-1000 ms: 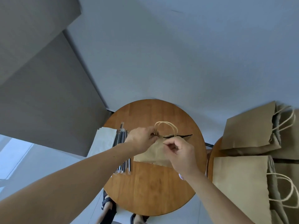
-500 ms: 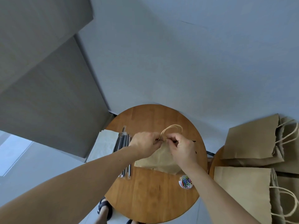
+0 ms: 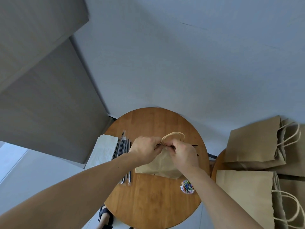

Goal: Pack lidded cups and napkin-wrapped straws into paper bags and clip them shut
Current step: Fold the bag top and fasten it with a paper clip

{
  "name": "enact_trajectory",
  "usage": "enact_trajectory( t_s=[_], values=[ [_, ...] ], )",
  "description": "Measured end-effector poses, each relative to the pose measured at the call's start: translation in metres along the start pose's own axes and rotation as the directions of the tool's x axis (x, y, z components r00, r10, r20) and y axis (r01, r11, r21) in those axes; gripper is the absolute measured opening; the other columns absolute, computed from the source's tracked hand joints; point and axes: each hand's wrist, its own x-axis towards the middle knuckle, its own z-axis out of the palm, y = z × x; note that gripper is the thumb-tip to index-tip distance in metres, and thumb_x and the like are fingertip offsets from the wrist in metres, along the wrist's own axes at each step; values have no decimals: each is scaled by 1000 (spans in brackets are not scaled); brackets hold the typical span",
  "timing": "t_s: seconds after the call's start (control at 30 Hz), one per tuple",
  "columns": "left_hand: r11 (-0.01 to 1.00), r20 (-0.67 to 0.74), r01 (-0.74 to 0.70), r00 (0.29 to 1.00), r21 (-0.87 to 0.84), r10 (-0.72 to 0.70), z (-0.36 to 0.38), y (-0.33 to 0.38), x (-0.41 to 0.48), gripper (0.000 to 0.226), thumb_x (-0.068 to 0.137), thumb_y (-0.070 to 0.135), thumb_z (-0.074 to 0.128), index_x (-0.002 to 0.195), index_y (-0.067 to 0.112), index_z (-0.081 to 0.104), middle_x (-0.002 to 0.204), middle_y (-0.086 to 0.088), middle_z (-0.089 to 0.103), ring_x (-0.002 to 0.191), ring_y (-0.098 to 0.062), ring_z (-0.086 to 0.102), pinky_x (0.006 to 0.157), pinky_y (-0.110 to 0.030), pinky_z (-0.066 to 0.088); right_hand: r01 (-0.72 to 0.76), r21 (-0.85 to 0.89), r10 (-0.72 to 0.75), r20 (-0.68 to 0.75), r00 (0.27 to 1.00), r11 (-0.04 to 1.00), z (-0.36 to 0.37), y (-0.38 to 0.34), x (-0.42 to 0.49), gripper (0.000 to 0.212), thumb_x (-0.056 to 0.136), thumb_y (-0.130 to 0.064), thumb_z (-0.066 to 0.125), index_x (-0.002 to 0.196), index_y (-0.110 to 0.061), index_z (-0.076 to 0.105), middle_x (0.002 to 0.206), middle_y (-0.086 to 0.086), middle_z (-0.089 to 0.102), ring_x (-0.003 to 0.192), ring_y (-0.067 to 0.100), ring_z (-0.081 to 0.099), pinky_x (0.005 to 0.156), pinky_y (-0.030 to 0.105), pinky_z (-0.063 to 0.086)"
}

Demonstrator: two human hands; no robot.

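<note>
Paper bag (image 3: 158, 166): I see it at the middle of the table (image 3: 156, 204), its handles (image 3: 173, 135) looping up behind the knuckles.
Left hand (image 3: 145, 150): fingers curled, pinching the bag's top edge.
Right hand (image 3: 184, 153): touching the left, clamped on the same edge; I cannot tell whether it holds a clip.
Straws (image 3: 123, 151): left of the bag, beside white napkins (image 3: 104, 150).
Paper clips (image 3: 187, 186): coloured, in a small tub by the right wrist.
Other bags (image 3: 252, 141): flat, off to the right.

The table (image 3: 148, 204) is smooth, softly shining wood. The bag (image 3: 158, 166) is matt, creased brown paper. At nine o'clock, napkins (image 3: 104, 149) are matt white paper and straws (image 3: 122, 147) sit in glossy plastic; clips (image 3: 187, 186) at five gleam.
</note>
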Motion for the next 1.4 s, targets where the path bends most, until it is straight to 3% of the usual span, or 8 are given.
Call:
enact_trajectory(
  t_s=[0.47,0.67,0.8,0.9,1.03,1.2,1.27,1.4],
  values=[
    [1000,2,11,1000,12,-11,2,2,-7,19,96,34,54,94,22,68,74,8,63,71,-18,60,64,-31,39,33,-248,10,168,986,968,-5,-6,7,18,97,-36,54,102,-23,66,82,-1,69,76,19,65,65,31,49],
    [996,110,46,993,-81,-37,-19,1,-1,15,89,34,60,101,28,68,89,10,70,81,-13,65,72,-34,53,285,54,-273,-165,948,957,-19,0,-21,16,87,-18,73,102,-12,74,98,-3,73,83,10,70,68,28,58],
    [994,164,65,985,-91,-49,-29,-16,-5,34,78,46,63,110,35,62,95,21,60,96,-9,61,72,-21,44,311,18,-288,-337,897,950,-41,26,-31,33,87,-41,66,101,-11,71,99,-4,68,76,-2,57,63,12,50],
    [982,198,149,972,-115,-124,-26,-34,-12,67,70,44,70,134,37,50,116,20,51,112,-5,49,89,-24,43,8,46,-3,-116,993,999,-50,52,-35,70,78,-63,66,136,-26,48,129,-10,49,90,-3,50,74,17,47],
    [884,200,365,927,-292,-316,-13,-56,-27,76,72,29,80,138,39,45,117,16,48,110,-7,53,81,-17,47,-177,69,157,228,961,982,-35,76,-37,92,75,-60,74,148,-46,21,151,-23,28,130,3,39,105,38,43],
    [822,180,402,916,-405,-359,0,-64,-40,32,80,10,73,104,30,70,93,8,69,83,-11,64,72,-21,52,-252,190,193,284,939,949,-15,82,-27,37,86,-42,72,120,-36,60,100,-20,68,77,-3,66,70,13,48],
    [809,188,431,902,-400,-388,2,-63,-42,17,85,10,70,96,21,74,86,-1,71,78,-16,62,73,-27,50,-248,184,197,258,946,951,-12,82,-26,9,90,-39,68,98,-39,63,79,-15,69,62,-1,66,63,21,52],
    [761,112,455,881,-463,-459,-3,-59,-47,15,91,19,66,79,26,71,60,12,63,57,-8,52,53,-16,40,-248,189,223,142,964,950,-12,79,-25,11,91,-43,64,81,-46,60,68,-20,68,64,-3,65,64,31,54]
  ],
)
